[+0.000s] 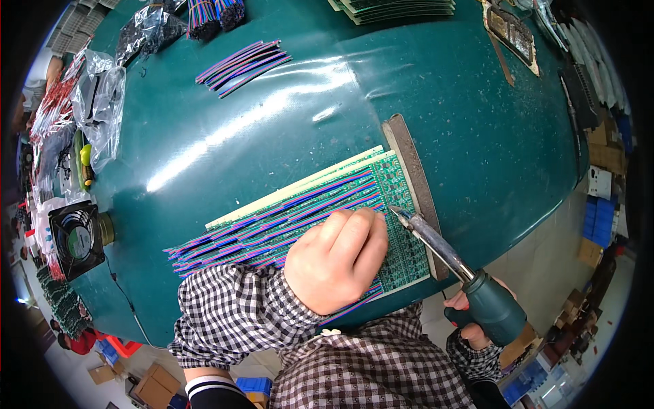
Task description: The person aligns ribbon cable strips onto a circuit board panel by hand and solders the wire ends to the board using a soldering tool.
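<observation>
My left hand (337, 262) is closed in a pinch over a panel of green circuit boards (402, 255); its fingertips hide whatever they hold. Rows of thin ribbon wires (286, 211) in blue, pink and black lie across the panel, their right ends on the boards and their loose ends fanning out to the left. Wrapped around the green handle of a soldering gun (494, 310), my right hand (473, 327) angles its metal tip to the boards, just right of my left fingertips. A brown metal bar (415, 184) lies along the panel's right edge.
A loose bunch of ribbon wires (244, 65) lies farther back on the green table mat (484, 163). Stacked circuit boards (395, 8) and a solder-stained tray (514, 37) sit at the far side. To the left stand a small black fan (75, 240) with its cable and a clear plastic bag (99, 109).
</observation>
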{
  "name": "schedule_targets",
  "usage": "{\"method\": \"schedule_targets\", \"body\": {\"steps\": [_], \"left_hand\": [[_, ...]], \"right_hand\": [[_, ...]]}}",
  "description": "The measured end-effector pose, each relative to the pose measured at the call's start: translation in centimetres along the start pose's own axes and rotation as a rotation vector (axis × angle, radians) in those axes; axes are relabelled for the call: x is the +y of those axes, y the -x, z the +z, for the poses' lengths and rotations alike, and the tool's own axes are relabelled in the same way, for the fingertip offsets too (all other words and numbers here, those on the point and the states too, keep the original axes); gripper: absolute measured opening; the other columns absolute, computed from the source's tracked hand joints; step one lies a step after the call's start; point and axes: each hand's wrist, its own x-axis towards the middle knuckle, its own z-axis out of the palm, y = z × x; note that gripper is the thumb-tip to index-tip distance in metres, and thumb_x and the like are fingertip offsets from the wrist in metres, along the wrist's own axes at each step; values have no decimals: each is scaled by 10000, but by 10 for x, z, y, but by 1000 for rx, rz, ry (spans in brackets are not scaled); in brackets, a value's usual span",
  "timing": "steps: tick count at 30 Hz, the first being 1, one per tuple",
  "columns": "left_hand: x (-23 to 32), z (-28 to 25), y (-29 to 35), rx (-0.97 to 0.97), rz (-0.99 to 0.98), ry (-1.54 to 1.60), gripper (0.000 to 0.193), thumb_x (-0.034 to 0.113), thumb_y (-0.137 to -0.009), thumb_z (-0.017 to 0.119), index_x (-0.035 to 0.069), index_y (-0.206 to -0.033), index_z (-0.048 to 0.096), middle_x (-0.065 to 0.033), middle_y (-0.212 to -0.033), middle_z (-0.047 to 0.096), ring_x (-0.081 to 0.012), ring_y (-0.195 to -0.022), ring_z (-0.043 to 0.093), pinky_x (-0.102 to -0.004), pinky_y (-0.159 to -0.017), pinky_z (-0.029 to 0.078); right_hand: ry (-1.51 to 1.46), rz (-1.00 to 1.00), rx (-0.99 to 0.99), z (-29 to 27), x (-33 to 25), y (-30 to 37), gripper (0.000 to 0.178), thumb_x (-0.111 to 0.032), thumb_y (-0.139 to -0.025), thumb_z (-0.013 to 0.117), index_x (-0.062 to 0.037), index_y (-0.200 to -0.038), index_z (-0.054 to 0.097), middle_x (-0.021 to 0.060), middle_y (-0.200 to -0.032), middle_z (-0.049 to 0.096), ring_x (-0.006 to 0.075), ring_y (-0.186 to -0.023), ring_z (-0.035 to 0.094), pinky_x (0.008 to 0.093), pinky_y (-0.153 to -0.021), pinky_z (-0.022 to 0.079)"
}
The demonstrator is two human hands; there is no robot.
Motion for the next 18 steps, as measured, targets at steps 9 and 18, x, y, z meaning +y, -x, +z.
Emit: {"method": "schedule_targets", "body": {"steps": [9, 18], "left_hand": [[0, 0, 0, 5, -4, 10, 380, 55, -739, 694, -49, -1102, 733, -121, -1041, 661, -243, -866, 673, -331, -708, 577], [-1, -1, -1, 2, 3, 13, 381, 54, -736, 691, -53, -1099, 732, -121, -1029, 662, -242, -849, 667, -325, -694, 569]], "right_hand": [[-1, -1, 42, 4, -1, 2, 663, -707, -735, 846, -77, -935, 798, 56, -902, 778, 250, -773, 731, 362, -712, 582], [-19, 8, 19, 4, -3, -1, 669, -695, -737, 852, -68, -961, 791, 55, -901, 779, 253, -763, 731, 359, -711, 578]]}}
